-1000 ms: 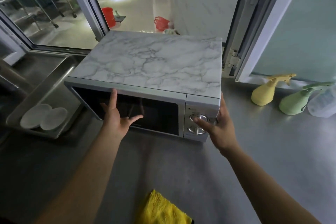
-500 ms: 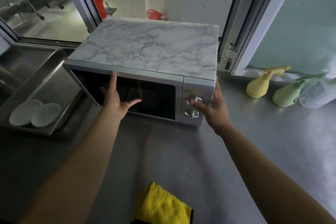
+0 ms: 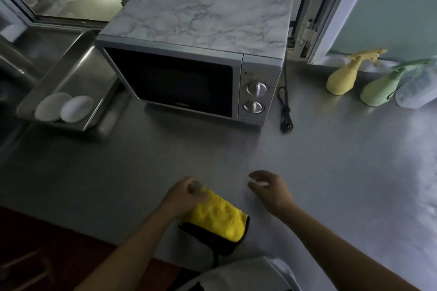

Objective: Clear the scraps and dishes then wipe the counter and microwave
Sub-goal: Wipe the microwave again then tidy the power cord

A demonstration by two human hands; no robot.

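Note:
The microwave point(image 3: 189, 30), silver with a marble-patterned top, stands at the back of the grey counter point(image 3: 331, 160) with its dark door closed. A folded yellow cloth point(image 3: 217, 220) with a black edge lies at the counter's front edge. My left hand point(image 3: 184, 196) is at the cloth's upper left corner, fingers curled and blurred, so the grip is unclear. To the right of the cloth my right hand point(image 3: 269, 189) hovers just above the counter, fingers loosely curled around nothing. Two white dishes point(image 3: 52, 106) point(image 3: 76, 108) lie in a steel tray point(image 3: 78, 71) left of the microwave.
A black power cord with its plug point(image 3: 285, 106) lies unplugged right of the microwave. A yellow spray bottle point(image 3: 343, 78), a green one point(image 3: 380, 92) and a clear container point(image 3: 418, 92) stand at the back right. An open window frame rises behind.
Both hands have left the microwave front and pulled back to the counter's near edge, the left arriving at the yellow cloth. The view has tilted down.

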